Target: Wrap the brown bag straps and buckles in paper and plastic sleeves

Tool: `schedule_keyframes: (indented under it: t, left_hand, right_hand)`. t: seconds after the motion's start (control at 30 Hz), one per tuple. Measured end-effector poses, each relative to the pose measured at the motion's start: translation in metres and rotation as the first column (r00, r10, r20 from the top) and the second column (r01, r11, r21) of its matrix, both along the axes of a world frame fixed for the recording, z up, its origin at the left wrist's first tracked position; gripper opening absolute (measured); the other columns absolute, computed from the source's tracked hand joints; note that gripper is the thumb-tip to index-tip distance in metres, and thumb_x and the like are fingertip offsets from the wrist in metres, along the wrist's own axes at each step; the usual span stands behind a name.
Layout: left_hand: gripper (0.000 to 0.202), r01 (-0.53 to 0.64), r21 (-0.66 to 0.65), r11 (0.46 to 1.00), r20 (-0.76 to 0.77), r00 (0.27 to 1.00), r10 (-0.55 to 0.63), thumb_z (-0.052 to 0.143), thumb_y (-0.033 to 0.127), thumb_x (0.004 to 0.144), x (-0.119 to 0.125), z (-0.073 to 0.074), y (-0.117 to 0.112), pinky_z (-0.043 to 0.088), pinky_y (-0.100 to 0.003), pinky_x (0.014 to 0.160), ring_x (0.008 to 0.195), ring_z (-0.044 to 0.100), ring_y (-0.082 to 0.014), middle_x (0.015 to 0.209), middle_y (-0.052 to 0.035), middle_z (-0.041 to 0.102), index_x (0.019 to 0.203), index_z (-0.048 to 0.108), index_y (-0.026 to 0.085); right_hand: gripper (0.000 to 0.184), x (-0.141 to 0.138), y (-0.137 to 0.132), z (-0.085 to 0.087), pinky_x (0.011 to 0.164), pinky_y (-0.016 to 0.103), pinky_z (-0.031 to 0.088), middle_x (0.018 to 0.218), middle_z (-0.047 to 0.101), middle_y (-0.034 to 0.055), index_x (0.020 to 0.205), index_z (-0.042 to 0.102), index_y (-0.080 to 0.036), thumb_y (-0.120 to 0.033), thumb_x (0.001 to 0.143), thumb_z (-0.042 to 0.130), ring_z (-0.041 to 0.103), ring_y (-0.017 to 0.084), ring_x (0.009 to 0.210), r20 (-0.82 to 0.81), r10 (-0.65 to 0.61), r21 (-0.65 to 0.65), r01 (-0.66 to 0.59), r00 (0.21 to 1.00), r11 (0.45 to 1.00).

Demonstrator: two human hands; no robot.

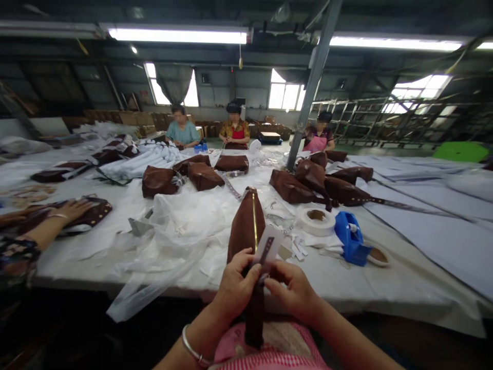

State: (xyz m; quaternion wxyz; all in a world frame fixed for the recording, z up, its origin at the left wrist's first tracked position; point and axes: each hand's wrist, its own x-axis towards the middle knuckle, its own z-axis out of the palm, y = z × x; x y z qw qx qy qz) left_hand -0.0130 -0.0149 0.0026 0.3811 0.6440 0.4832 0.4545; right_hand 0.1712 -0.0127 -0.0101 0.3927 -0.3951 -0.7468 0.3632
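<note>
A brown leather bag with a gold zipper stands on the table right in front of me. Its dark brown strap hangs down over my pink apron. My left hand is closed, pinching a white tag with a dark printed strip on it, against the strap. From the other side my right hand is closed at the tag's lower end, fingertips together; what lies between them is too small to make out. A silver bangle circles my left wrist.
A blue tape dispenser and a white tape roll stand to the right. Clear plastic wrap lies left of the bag. More brown bags sit farther back. A co-worker's hand rests on a studded bag at left.
</note>
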Motion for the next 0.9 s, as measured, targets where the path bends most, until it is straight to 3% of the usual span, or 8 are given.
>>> schedule_keyframes:
  t: [0.1,0.2,0.3,0.4,0.53,0.67,0.73,0.9]
  left_hand:
    - [0.025,0.003,-0.040,0.999,0.016,1.000,-0.002,0.057,0.033,0.090,-0.001,0.001,0.001,0.036,-0.051,0.114,0.129,0.053,-0.0302,0.126,-0.0116,0.064,0.101,0.075,0.021]
    - [0.024,0.012,-0.087,0.996,0.020,1.000,-0.010,0.058,0.034,0.088,-0.002,0.002,0.004,0.036,-0.049,0.115,0.129,0.053,-0.0312,0.129,-0.0120,0.062,0.097,0.076,0.020]
    - [0.020,0.022,-0.074,0.997,-0.024,0.999,-0.024,0.059,0.030,0.085,0.000,0.002,0.008,0.039,-0.047,0.113,0.126,0.056,-0.0306,0.127,-0.0120,0.062,0.091,0.075,0.020]
    - [0.014,0.037,0.035,0.999,-0.081,0.996,-0.034,0.059,0.022,0.083,0.002,-0.003,0.010,0.045,-0.046,0.107,0.119,0.059,-0.0285,0.123,-0.0124,0.063,0.084,0.072,0.019]
    - [0.014,0.046,0.327,0.944,-0.163,0.987,0.008,0.055,0.011,0.081,0.008,-0.010,0.010,0.051,-0.043,0.098,0.107,0.062,-0.0250,0.097,-0.0090,0.068,0.080,0.066,0.020]
    - [0.016,0.083,0.521,0.849,-0.246,0.968,0.056,0.053,0.010,0.083,0.012,-0.005,0.004,0.049,-0.048,0.096,0.100,0.062,-0.0247,0.085,-0.0075,0.067,0.085,0.066,0.020]
    - [0.014,0.103,0.528,0.843,-0.263,0.964,0.047,0.053,0.013,0.086,0.010,0.000,-0.002,0.049,-0.047,0.095,0.102,0.062,-0.0247,0.088,-0.0086,0.066,0.087,0.066,0.019]
    - [0.016,0.192,0.414,0.890,-0.339,0.940,-0.045,0.053,0.016,0.089,0.003,0.009,-0.016,0.043,-0.055,0.106,0.117,0.059,-0.0277,0.101,-0.0107,0.068,0.097,0.066,0.020]
  right_hand:
    - [0.031,0.014,-0.002,-0.001,0.065,0.028,0.050,0.089,0.069,0.0044,0.121,0.060,-0.021,-0.021,0.090,0.063,0.061,0.016,0.069,0.106,-0.073,0.354,0.031,0.992,0.935]
    - [0.054,0.029,0.007,0.013,0.090,0.034,0.049,0.116,0.068,0.0093,0.139,0.053,-0.025,-0.008,0.088,0.058,0.065,0.022,0.100,0.164,-0.282,0.763,0.060,0.945,0.644]
    - [0.049,0.035,0.019,0.037,0.110,0.041,0.032,0.135,0.061,0.0055,0.126,0.066,-0.028,-0.004,0.086,0.052,0.049,0.027,0.130,0.275,-0.362,0.911,-0.121,0.890,0.395]
    - [0.033,0.028,0.024,0.055,0.116,0.042,0.023,0.130,0.065,-0.0004,0.104,0.071,-0.023,-0.005,0.088,0.049,0.045,0.026,0.132,0.313,-0.307,0.918,-0.203,0.899,0.341]
    - [0.041,0.013,0.023,0.063,0.117,0.041,0.017,0.127,0.066,-0.0001,0.115,0.067,-0.020,-0.002,0.084,0.047,0.047,0.025,0.128,0.410,-0.221,0.855,-0.289,0.885,0.430]
    - [0.031,0.011,0.022,0.071,0.095,0.037,0.039,0.112,0.068,0.0052,0.104,0.066,-0.019,-0.007,0.080,0.051,0.058,0.022,0.102,0.518,-0.023,0.528,-0.299,0.855,0.795]
    - [0.021,0.014,0.024,0.075,0.083,0.036,0.042,0.099,0.067,0.0069,0.095,0.066,-0.017,-0.012,0.079,0.054,0.059,0.022,0.090,0.560,0.042,0.328,-0.268,0.827,0.906]
    - [0.014,0.018,0.028,0.074,0.071,0.026,0.041,0.081,0.066,0.0021,0.075,0.071,-0.018,-0.011,0.074,0.059,0.060,0.015,0.077,0.448,0.132,0.065,-0.179,0.884,0.982]
